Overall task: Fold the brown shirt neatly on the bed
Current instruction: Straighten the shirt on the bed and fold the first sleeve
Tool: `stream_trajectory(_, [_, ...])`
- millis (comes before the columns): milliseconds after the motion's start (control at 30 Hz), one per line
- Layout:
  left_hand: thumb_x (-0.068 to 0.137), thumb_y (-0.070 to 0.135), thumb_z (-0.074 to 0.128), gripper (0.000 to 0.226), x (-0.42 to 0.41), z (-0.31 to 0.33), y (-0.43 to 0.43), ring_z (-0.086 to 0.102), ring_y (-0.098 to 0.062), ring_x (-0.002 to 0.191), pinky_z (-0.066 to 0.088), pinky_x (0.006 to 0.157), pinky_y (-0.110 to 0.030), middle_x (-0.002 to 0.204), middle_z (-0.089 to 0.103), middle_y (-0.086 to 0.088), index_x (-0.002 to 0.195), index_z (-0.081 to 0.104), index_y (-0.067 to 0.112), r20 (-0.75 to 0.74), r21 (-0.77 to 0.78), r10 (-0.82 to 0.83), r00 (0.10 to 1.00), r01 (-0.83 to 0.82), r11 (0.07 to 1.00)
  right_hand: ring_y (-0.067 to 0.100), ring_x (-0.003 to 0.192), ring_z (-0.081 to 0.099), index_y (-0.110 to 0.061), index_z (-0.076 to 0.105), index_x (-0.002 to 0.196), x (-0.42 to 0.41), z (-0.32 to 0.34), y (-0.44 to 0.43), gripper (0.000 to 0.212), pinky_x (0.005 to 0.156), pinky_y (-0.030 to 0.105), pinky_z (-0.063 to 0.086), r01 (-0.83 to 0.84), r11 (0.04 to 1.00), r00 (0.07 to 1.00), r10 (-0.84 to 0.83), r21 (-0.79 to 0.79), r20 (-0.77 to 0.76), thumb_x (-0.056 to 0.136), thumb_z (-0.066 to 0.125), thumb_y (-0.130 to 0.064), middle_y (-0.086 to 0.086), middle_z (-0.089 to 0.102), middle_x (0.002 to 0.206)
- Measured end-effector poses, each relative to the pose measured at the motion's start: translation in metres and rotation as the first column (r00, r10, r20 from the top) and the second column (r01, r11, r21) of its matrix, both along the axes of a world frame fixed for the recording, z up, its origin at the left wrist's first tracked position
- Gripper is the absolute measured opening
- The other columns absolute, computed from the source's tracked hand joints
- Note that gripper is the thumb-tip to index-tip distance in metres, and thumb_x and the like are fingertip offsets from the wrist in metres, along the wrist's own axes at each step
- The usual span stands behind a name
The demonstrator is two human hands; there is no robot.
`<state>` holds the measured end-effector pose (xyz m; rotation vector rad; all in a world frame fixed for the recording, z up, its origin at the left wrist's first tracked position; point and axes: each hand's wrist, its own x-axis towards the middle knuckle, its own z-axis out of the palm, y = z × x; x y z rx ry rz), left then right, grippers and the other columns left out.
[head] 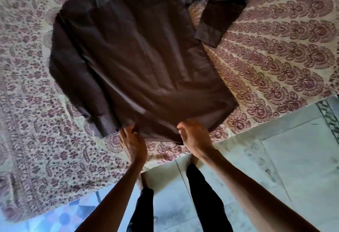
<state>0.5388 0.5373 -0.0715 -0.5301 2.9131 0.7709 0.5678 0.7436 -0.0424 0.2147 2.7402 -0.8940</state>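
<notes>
Shirt point(132, 57), brown, lies spread flat on the patterned bed cover point(275, 48), hem at the near bed edge, one sleeve along its left side, the other bent near the top right. Left hand point(133, 142) and right hand point(192, 136) both pinch the hem, so this looks like straightening before folding. Next move likely needs sleeves brought inward, cloth kept taut.

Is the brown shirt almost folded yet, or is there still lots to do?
Just starting. Done: the brown shirt lies spread out flat on the bed. In hand: the left hand and right hand both grip its bottom hem. Left: both sleeves still stick out at the sides, and no fold shows in the body.
</notes>
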Motion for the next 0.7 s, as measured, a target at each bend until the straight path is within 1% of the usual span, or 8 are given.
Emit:
stream_trajectory(100, [0.085,0.013,0.042,0.032,-0.017,0.000,-0.042,0.046,-0.045,0.110,0.035,0.093,-0.049,0.118,0.049,-0.028,0.113,0.054,0.002,0.108,0.055,0.420,0.901,-0.427,0.903,0.025,0.098,0.061,-0.020,0.067,0.102,-0.010,-0.006,-0.055,0.016,0.079,0.032,0.048,-0.134,0.987,0.988,0.140,-0.095,0.063,0.087,0.062,-0.019,0.001,0.065,0.100])
stream_trajectory(167, [0.088,0.016,0.042,0.039,-0.034,-0.002,-0.075,0.048,-0.044,0.113,0.034,0.093,-0.044,0.123,0.051,-0.028,0.122,0.055,0.003,0.168,0.145,0.510,0.844,-0.533,0.834,0.025,0.104,0.061,-0.022,0.066,0.109,-0.020,-0.007,-0.092,0.022,0.084,0.033,0.049,-0.202,0.973,0.971,0.213,-0.107,0.105,0.088,0.060,-0.021,0.002,0.065,0.106])
stream_trajectory(300, [0.082,0.031,0.058,0.062,-0.055,-0.001,-0.114,0.051,-0.037,0.115,0.043,0.089,-0.045,0.130,0.054,-0.019,0.141,0.041,0.022,0.108,0.205,0.208,0.972,-0.226,0.952,0.027,0.112,0.059,-0.021,0.061,0.122,-0.035,-0.010,-0.154,0.038,0.086,0.039,0.052,-0.293,0.956,0.953,0.289,0.033,0.086,0.085,0.065,-0.027,0.004,0.060,0.123])
stream_trajectory(367, [0.075,0.042,0.067,0.078,-0.065,0.003,-0.123,0.044,-0.034,0.119,0.040,0.092,-0.048,0.137,0.044,-0.013,0.144,0.033,0.031,0.098,0.003,-0.023,0.995,0.023,1.000,0.030,0.105,0.061,-0.018,0.058,0.125,-0.039,-0.014,-0.176,0.055,0.079,0.041,0.055,-0.320,0.930,0.947,0.311,0.182,0.076,0.075,0.075,-0.035,0.008,0.061,0.121])
stream_trajectory(433, [0.068,0.052,0.072,0.086,-0.079,0.007,-0.138,0.039,-0.033,0.122,0.040,0.093,-0.051,0.142,0.036,-0.008,0.143,0.032,0.036,0.124,-0.201,-0.287,0.950,0.308,0.930,0.031,0.099,0.062,-0.017,0.057,0.125,-0.043,-0.020,-0.192,0.069,0.076,0.043,0.055,-0.294,0.910,0.956,0.282,0.293,0.086,0.065,0.082,-0.039,0.010,0.062,0.117])
stream_trajectory(500, [0.075,0.053,0.067,0.073,-0.094,0.008,-0.152,0.040,-0.033,0.123,0.043,0.092,-0.053,0.139,0.037,-0.007,0.138,0.038,0.033,0.223,-0.232,-0.509,0.831,0.552,0.801,0.031,0.092,0.063,-0.018,0.061,0.116,-0.047,-0.023,-0.201,0.060,0.072,0.043,0.055,-0.253,0.902,0.968,0.238,0.349,0.084,0.062,0.085,-0.032,0.009,0.064,0.110])
stream_trajectory(567, [0.087,0.041,0.055,0.041,-0.104,0.013,-0.165,0.048,-0.035,0.117,0.046,0.088,-0.051,0.130,0.043,-0.007,0.125,0.048,0.029,0.261,-0.175,-0.611,0.747,0.659,0.731,0.030,0.079,0.065,-0.018,0.066,0.098,-0.050,-0.022,-0.204,0.038,0.062,0.038,0.054,-0.195,0.904,0.980,0.192,0.380,0.046,0.063,0.082,-0.016,0.006,0.067,0.095])
stream_trajectory(700, [0.098,0.023,0.043,0.023,-0.111,0.023,-0.209,0.061,-0.034,0.098,0.050,0.085,-0.047,0.116,0.059,-0.010,0.113,0.059,0.015,0.245,-0.098,-0.540,0.805,0.575,0.812,0.023,0.076,0.068,-0.016,0.065,0.085,-0.055,-0.020,-0.200,0.011,0.057,0.025,0.044,0.083,0.979,0.995,-0.093,0.184,0.047,0.079,0.071,-0.010,0.002,0.071,0.083])
